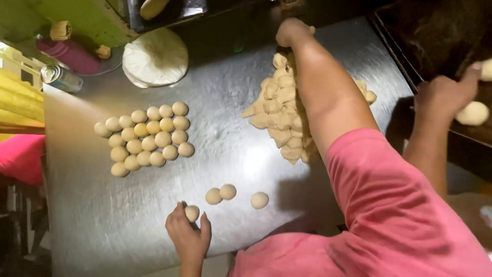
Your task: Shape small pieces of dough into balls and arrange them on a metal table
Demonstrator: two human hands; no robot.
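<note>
My left hand (188,237) cups a dough ball (192,213) on the tabletop (225,138) — my right hand (292,32), fisted, reaches past the dough pile (279,110).

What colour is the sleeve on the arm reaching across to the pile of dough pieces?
Pink sleeve, clearest in the head view.

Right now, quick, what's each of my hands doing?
Left hand: closed around a small round pale dough ball on the steel table.
Right hand: not in view.
</note>
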